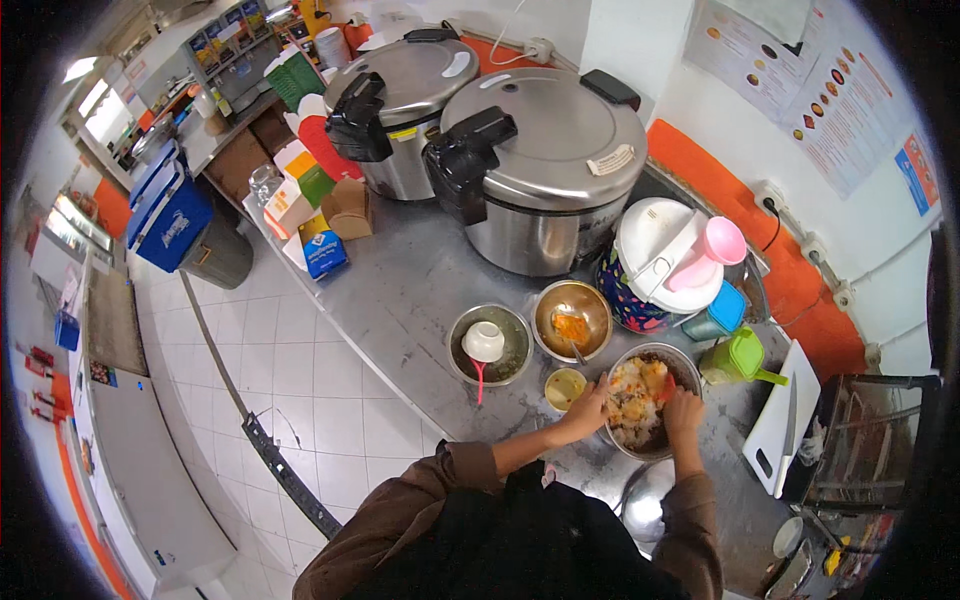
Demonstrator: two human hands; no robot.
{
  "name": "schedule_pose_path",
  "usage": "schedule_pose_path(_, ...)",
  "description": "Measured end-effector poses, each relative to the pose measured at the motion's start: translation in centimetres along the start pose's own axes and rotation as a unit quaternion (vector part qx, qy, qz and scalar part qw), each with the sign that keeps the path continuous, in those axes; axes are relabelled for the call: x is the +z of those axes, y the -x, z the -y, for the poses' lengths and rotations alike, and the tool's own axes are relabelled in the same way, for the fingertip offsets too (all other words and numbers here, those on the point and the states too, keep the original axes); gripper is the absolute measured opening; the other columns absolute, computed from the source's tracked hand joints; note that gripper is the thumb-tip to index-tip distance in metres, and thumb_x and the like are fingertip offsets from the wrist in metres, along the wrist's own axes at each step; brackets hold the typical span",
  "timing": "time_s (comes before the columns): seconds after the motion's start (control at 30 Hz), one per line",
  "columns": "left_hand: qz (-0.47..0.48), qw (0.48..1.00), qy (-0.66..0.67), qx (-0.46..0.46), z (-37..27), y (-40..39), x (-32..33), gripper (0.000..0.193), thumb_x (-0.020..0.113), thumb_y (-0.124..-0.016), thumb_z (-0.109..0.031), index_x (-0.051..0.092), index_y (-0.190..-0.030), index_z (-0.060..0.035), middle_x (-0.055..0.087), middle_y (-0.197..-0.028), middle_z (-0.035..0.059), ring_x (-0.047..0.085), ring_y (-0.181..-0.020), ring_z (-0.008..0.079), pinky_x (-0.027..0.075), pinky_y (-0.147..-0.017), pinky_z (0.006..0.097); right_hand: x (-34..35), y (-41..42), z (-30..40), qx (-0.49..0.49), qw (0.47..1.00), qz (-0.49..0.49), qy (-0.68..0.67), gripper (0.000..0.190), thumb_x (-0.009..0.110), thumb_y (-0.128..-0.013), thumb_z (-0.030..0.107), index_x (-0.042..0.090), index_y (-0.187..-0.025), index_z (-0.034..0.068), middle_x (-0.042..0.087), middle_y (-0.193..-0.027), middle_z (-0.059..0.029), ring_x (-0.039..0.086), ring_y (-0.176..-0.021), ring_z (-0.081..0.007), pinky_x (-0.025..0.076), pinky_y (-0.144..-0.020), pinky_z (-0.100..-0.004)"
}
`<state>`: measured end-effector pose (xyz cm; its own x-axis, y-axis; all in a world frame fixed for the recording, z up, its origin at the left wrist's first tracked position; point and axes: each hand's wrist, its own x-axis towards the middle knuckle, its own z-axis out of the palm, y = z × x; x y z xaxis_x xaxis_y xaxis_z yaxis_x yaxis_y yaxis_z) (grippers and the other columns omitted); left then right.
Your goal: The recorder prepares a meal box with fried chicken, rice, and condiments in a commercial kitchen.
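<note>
My left hand [588, 411] grips the near-left rim of a metal mixing bowl [694, 367]. Inside the bowl is cooked rice [631, 409] mixed with orange and brown bits. On the bowl's right side, my right hand [683, 414] holds a red utensil [667, 387], probably a spatula, with its end in the rice; my fingers hide the handle. Close to my left hand stands a small yellowish cup [564, 389]. Behind it, another metal bowl [600, 306] contains an orange food and a spoon. Further left, a metal bowl [457, 352] holds a white cup [483, 342] and a pink-handled utensil [480, 381].
Two large steel rice cookers [547, 142] [405, 82] stand against the wall. Right of the bowls are a patterned container with a white lid [652, 247], a green-lidded jug [739, 356], and a knife [790, 412] on a white cutting board [772, 442]. A metal lid or bowl [645, 502] lies near my body.
</note>
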<state>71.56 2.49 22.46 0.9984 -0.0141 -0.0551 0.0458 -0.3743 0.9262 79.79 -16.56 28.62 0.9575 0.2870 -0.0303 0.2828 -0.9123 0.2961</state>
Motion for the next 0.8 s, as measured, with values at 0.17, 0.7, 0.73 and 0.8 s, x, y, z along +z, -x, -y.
schedule_pose_path(0.17, -0.041, 0.997, -0.027, 0.056, 1.8, -0.7, 1.2, 0.066, 0.053, -0.075, -0.009, 0.022, -0.131, 0.0092, 0.046, -0.1, 0.0287, 0.049, -0.094, 0.0422, 0.043, -0.079, 0.0431, -0.4, 0.8, 0.2, -0.068, 0.996, -0.041, -0.047, 0.018, 0.053, -0.08, 0.027, 0.061, -0.072, 0.012, 0.061, -0.061, -0.0119, 0.061, -0.055, -0.0271, 0.047, -0.046, -0.0376)
schedule_pose_path(0.7, -0.056, 0.996, 0.059, 0.042, 2.8, 0.4, 0.4, 0.063, 0.051, -0.079, -0.009, 0.022, -0.135, -0.0011, 0.046, -0.114, 0.0253, 0.049, -0.101, 0.0349, 0.041, -0.085, 0.0384, -3.5, -2.6, 1.6, -0.092, 0.987, 0.084, -0.102, 0.025, 0.051, -0.081, 0.027, 0.064, -0.07, 0.008, 0.062, -0.067, -0.0151, 0.062, -0.066, -0.0319, 0.05, -0.057, -0.0436)
schedule_pose_path(0.73, -0.053, 0.995, 0.079, 0.022, 3.4, 0.4, 1.3, 0.067, 0.051, -0.08, -0.009, 0.017, -0.137, -0.002, 0.047, -0.111, 0.0256, 0.05, -0.097, 0.036, 0.043, -0.082, 0.0389, -3.9, -2.7, 2.4, -0.042, 0.985, 0.077, -0.146, 0.029, 0.051, -0.082, 0.031, 0.064, -0.07, 0.007, 0.062, -0.069, -0.0162, 0.062, -0.067, -0.0335, 0.049, -0.058, -0.0446)
schedule_pose_path(0.8, -0.012, 0.999, 0.039, -0.02, 2.1, -0.3, 2.5, 0.075, 0.052, -0.08, -0.01, 0.007, -0.139, -0.0041, 0.047, -0.103, 0.0257, 0.05, -0.09, 0.0377, 0.043, -0.077, 0.0415, 3.1, -2.2, 2.4, -0.011, 0.994, 0.087, -0.07, 0.027, 0.054, -0.08, 0.031, 0.065, -0.073, 0.007, 0.062, -0.074, -0.0188, 0.062, -0.07, -0.036, 0.05, -0.065, -0.0439)
